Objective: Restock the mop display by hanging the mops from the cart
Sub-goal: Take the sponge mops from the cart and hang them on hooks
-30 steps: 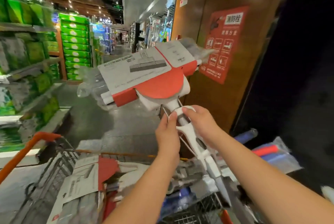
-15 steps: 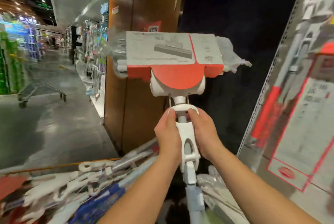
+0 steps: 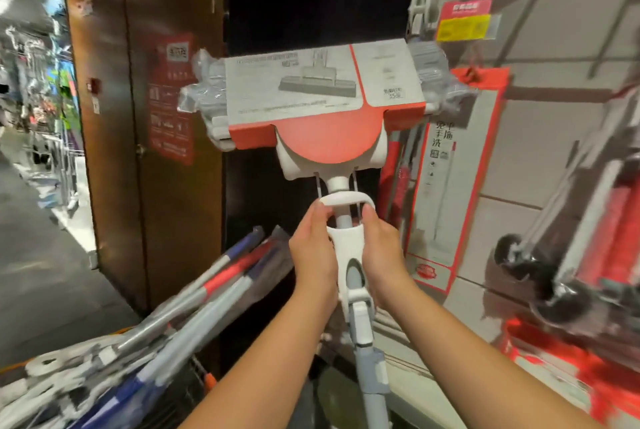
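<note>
Mop [image 3: 349, 255] stood upright, head up, handle down. Left hand [image 3: 313, 259] and right hand [image 3: 382, 259] gripped white neck.

Brown wooden door [image 3: 166, 138], tiled wall [image 3: 554, 158]

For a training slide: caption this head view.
Left hand and right hand grip a packaged mop upright before the display wall.

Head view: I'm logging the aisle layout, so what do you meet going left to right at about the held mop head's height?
Wooden panel → red notice → held mop in its cardboard sleeve → boxed mop on the display → blurred hanging mop at the far right.
</note>
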Action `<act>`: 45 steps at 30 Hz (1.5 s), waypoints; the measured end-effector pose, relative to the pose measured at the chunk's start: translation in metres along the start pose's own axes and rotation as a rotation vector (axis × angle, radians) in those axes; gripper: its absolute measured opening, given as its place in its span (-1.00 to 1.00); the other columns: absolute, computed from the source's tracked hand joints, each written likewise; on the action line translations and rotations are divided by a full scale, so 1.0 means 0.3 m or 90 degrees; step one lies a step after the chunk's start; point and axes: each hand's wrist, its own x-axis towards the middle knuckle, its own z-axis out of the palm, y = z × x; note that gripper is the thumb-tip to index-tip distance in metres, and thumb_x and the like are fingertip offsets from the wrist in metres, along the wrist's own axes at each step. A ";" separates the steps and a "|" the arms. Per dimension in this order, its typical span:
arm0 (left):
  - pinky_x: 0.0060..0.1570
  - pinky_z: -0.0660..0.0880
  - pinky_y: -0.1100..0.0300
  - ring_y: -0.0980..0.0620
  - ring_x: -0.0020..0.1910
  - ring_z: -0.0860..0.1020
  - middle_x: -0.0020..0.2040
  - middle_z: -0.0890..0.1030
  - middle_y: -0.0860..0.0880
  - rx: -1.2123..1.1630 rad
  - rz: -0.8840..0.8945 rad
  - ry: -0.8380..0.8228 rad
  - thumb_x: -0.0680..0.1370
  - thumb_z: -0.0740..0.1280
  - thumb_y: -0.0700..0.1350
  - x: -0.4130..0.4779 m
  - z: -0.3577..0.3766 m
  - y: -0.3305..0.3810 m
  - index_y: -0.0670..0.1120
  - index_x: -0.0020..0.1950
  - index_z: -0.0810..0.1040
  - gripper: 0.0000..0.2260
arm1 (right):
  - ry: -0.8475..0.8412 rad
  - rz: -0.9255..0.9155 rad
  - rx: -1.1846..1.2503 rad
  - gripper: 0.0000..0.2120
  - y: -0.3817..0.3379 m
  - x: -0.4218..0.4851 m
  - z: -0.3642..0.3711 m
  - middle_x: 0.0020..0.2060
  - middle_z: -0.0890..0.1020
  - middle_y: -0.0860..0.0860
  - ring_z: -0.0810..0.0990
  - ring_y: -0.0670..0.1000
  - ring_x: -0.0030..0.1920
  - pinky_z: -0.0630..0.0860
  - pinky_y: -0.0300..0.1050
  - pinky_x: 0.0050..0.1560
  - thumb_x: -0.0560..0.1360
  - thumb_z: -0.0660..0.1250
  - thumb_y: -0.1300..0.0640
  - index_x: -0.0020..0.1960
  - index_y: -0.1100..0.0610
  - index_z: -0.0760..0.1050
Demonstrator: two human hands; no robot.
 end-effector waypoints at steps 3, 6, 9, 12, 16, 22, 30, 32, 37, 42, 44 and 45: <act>-0.08 0.45 0.05 -0.03 -0.16 0.55 -0.18 0.62 -0.11 -0.028 -0.002 -0.098 0.55 0.27 -0.09 -0.018 -0.004 0.006 -0.08 -0.11 0.66 -0.82 | 0.044 -0.012 0.015 -0.63 -0.027 -0.029 -0.021 -0.45 0.46 0.02 0.43 -0.03 -0.42 0.35 -0.21 -0.41 0.64 0.11 -0.04 -0.23 0.14 0.43; -0.10 0.48 0.06 -0.05 -0.14 0.57 -0.17 0.63 -0.12 0.006 -0.046 -0.147 0.62 0.23 -0.07 -0.062 -0.026 0.007 -0.15 -0.02 0.63 -0.78 | 0.090 -0.024 0.003 -0.60 -0.068 -0.068 -0.025 -0.51 0.49 -0.03 0.45 -0.12 -0.53 0.36 -0.31 -0.52 0.65 0.08 -0.03 -0.23 0.15 0.46; -0.20 0.49 0.14 0.05 -0.24 0.58 -0.26 0.64 -0.05 0.021 -0.058 -0.180 0.64 0.19 -0.11 -0.102 -0.014 0.041 -0.11 -0.10 0.62 -0.75 | 0.124 -0.010 0.024 -0.58 -0.111 -0.110 -0.009 -0.45 0.54 0.05 0.52 -0.11 -0.52 0.39 -0.33 -0.54 0.66 0.04 -0.04 -0.14 0.20 0.51; -0.17 0.50 0.12 0.04 -0.22 0.58 -0.23 0.63 -0.08 0.040 -0.035 -0.197 0.63 0.22 -0.08 -0.103 0.007 0.093 -0.13 -0.07 0.62 -0.77 | 0.172 -0.015 0.014 -0.58 -0.170 -0.144 0.001 -0.48 0.54 0.01 0.49 -0.17 -0.58 0.35 -0.37 -0.58 0.67 0.01 -0.01 -0.12 0.20 0.51; -0.12 0.49 0.05 0.03 -0.20 0.55 -0.20 0.62 -0.11 0.043 0.002 -0.216 0.62 0.26 -0.05 -0.135 0.016 0.123 -0.12 -0.12 0.63 -0.77 | 0.256 -0.048 -0.124 -0.56 -0.209 -0.195 -0.010 -0.40 0.54 -0.01 0.51 -0.09 -0.43 0.35 -0.37 -0.55 0.67 -0.02 -0.03 -0.17 0.13 0.50; -0.14 0.51 0.06 0.02 -0.21 0.56 -0.26 0.62 -0.04 0.016 -0.066 -0.309 0.63 0.22 -0.04 -0.236 0.055 0.178 -0.06 -0.20 0.59 -0.74 | 0.357 -0.089 -0.191 -0.53 -0.272 -0.300 -0.068 -0.43 0.53 -0.01 0.48 -0.07 -0.44 0.34 -0.31 -0.52 0.67 -0.02 -0.05 -0.25 0.12 0.47; -0.13 0.52 0.01 -0.02 -0.22 0.55 -0.26 0.60 -0.07 -0.087 -0.112 -0.374 0.62 0.25 -0.03 -0.360 0.251 0.285 -0.07 -0.22 0.58 -0.74 | 0.439 -0.157 -0.237 -0.53 -0.482 -0.371 -0.200 -0.42 0.53 0.00 0.47 -0.15 -0.51 0.34 -0.31 -0.53 0.67 -0.01 -0.05 -0.21 0.18 0.50; -0.08 0.55 -0.02 -0.01 -0.22 0.57 -0.26 0.63 -0.05 -0.096 -0.107 -0.393 0.61 0.26 0.01 -0.386 0.313 0.316 -0.06 -0.22 0.60 -0.73 | 0.458 -0.175 -0.251 -0.53 -0.543 -0.371 -0.245 -0.42 0.54 -0.02 0.49 -0.10 -0.44 0.39 -0.26 -0.46 0.66 -0.01 -0.06 -0.25 0.13 0.49; -0.05 0.57 -0.06 -0.03 -0.23 0.58 -0.28 0.64 -0.03 -0.115 -0.059 -0.403 0.57 0.30 0.07 -0.442 0.488 0.369 -0.02 -0.31 0.62 -0.70 | 0.464 -0.207 -0.229 -0.53 -0.686 -0.359 -0.365 -0.37 0.57 0.00 0.52 -0.05 -0.37 0.41 -0.18 -0.38 0.66 -0.01 -0.08 -0.19 0.12 0.53; -0.07 0.55 0.02 0.05 -0.28 0.57 -0.35 0.62 0.08 -0.156 -0.017 -0.374 0.57 0.32 0.01 -0.521 0.680 0.425 0.01 -0.32 0.61 -0.73 | 0.391 -0.231 -0.253 -0.63 -0.816 -0.351 -0.523 -0.28 0.54 -0.10 0.50 -0.17 -0.30 0.41 -0.34 -0.37 0.66 -0.02 -0.09 -0.05 0.05 0.49; -0.07 0.55 0.01 0.05 -0.30 0.55 -0.38 0.61 0.09 -0.156 0.010 -0.365 0.55 0.34 0.03 -0.556 0.755 0.437 0.02 -0.36 0.61 -0.71 | 0.329 -0.255 -0.296 -0.70 -0.834 -0.351 -0.598 -0.21 0.51 -0.20 0.47 -0.29 -0.23 0.38 -0.41 -0.28 0.67 -0.04 -0.07 0.06 -0.04 0.44; -0.07 0.55 0.00 0.04 -0.31 0.53 -0.39 0.60 0.08 -0.150 0.030 -0.360 0.51 0.33 0.08 -0.573 0.791 0.435 0.03 -0.38 0.61 -0.71 | 0.315 -0.271 -0.314 -0.71 -0.841 -0.350 -0.634 -0.19 0.51 -0.21 0.46 -0.31 -0.21 0.37 -0.42 -0.26 0.67 -0.05 -0.06 0.10 -0.06 0.44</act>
